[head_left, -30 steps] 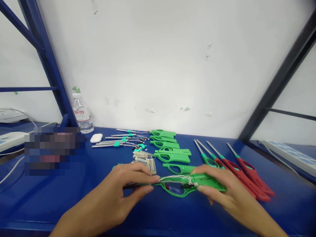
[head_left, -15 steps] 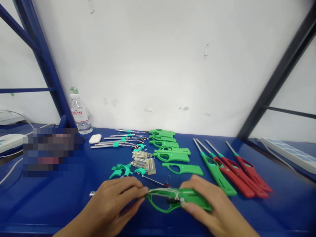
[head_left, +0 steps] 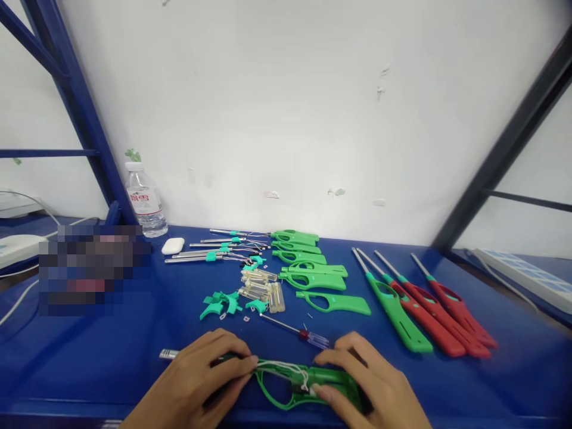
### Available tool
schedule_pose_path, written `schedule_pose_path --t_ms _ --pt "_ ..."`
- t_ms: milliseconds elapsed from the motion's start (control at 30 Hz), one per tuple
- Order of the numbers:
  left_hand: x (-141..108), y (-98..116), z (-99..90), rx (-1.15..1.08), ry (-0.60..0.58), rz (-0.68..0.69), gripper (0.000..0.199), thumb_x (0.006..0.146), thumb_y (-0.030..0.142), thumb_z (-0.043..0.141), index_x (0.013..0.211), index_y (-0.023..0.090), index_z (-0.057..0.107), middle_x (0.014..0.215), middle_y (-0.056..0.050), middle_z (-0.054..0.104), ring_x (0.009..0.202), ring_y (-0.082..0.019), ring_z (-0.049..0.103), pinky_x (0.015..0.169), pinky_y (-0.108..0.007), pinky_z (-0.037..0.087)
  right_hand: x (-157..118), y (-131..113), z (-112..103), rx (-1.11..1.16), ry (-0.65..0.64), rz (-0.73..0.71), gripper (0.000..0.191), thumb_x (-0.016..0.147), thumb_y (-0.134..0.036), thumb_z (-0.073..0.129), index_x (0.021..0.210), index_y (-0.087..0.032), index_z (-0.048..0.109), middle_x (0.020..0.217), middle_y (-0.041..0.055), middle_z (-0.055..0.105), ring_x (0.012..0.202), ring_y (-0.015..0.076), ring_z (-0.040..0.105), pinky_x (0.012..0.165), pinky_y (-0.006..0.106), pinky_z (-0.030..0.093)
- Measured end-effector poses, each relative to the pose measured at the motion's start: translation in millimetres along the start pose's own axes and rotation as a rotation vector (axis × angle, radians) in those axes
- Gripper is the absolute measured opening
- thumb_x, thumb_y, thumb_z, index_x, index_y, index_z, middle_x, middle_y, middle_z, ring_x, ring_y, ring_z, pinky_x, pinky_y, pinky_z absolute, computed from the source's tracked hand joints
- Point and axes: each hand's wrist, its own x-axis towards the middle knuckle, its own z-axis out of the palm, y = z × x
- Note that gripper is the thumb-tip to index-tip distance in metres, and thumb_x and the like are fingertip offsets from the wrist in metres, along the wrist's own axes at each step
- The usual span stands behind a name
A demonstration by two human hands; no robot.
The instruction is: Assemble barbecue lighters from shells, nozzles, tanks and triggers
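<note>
My left hand (head_left: 203, 372) is closed, its thumb and fingertips pinching the neck of an opened green lighter shell (head_left: 328, 375) near the table's front edge. A metal tube (head_left: 168, 354) sticks out to the left from under that hand. White wires (head_left: 286, 364) run along the neck into the handle, down to a small black part (head_left: 300, 388). My right hand (head_left: 375, 384) grips the handle end, with its thumb by the black part and its index finger at the upper edge. Just beyond lies a screwdriver (head_left: 318, 340) with a clear purple handle.
Several green shells (head_left: 342, 302) lie behind, beside clear fuel tanks (head_left: 276, 298), teal triggers (head_left: 218, 304) and metal tubes with wires (head_left: 196, 258). Red lighters (head_left: 465, 319) and a green one (head_left: 400, 316) lie at right. A water bottle (head_left: 145, 202) and white case (head_left: 173, 246) stand back left.
Both hands and the shell have moved slightly nearer and to the left. My right fingers have shifted on the handle, and the screwdriver's handle has come into view.
</note>
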Motion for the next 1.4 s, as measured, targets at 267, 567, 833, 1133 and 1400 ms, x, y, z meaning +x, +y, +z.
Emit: schedule_pose_path --t_ms 267,567,833,1133,1400 --pt "-3 4 -0.2 0.0 -0.017 -0.055 0.027 0.105 0.011 0.056 0.122 0.027 0.07 0.111 -0.004 0.072 0.098 -0.017 0.071 0.089 -0.026 0.062 -1 -5 -3 -0.115 0.19 -0.16 0.011 0.101 -0.036 0.07 0.103 -0.027 0.075 0.087 0.0013 0.071 0.069 0.0162 0.074 0.08 0.031 0.064" --pt "-1 11 -6.8 0.022 -0.014 -0.075 0.029 0.102 0.012 0.058 0.124 0.026 0.069 0.113 -0.005 0.07 0.102 -0.018 0.07 0.092 -0.027 0.062 0 -9 6 0.023 0.173 -0.215 0.012 0.1 -0.021 0.072 0.11 -0.027 0.076 0.09 -0.0004 0.078 0.073 0.0144 0.075 0.074 0.027 0.06" --pt "-6 13 -6.5 0.094 -0.028 -0.124 0.033 0.101 0.018 0.059 0.131 0.03 0.067 0.117 -0.003 0.071 0.113 -0.02 0.068 0.102 -0.03 0.057 -2 -9 7 0.065 0.151 -0.171 0.011 0.101 -0.023 0.071 0.11 -0.027 0.075 0.092 -0.0017 0.078 0.075 0.0136 0.075 0.077 0.025 0.059" --pt "-4 -38 -32.5 0.325 0.146 -0.466 0.027 0.099 0.045 0.063 0.116 0.028 0.075 0.104 -0.005 0.077 0.093 -0.026 0.075 0.081 -0.035 0.06 -2 -8 9 0.085 0.148 -0.154 0.01 0.103 -0.025 0.069 0.11 -0.028 0.076 0.093 -0.0003 0.079 0.077 0.0147 0.076 0.078 0.025 0.06" --pt "-1 -53 -45.5 0.266 0.06 -0.632 0.035 0.092 0.049 0.059 0.112 0.027 0.078 0.078 0.001 0.08 0.061 -0.022 0.074 0.058 -0.028 0.056 -2 -12 8 0.098 0.152 -0.114 0.012 0.105 -0.028 0.066 0.107 -0.028 0.077 0.092 -0.0001 0.079 0.077 0.0148 0.076 0.078 0.024 0.06"
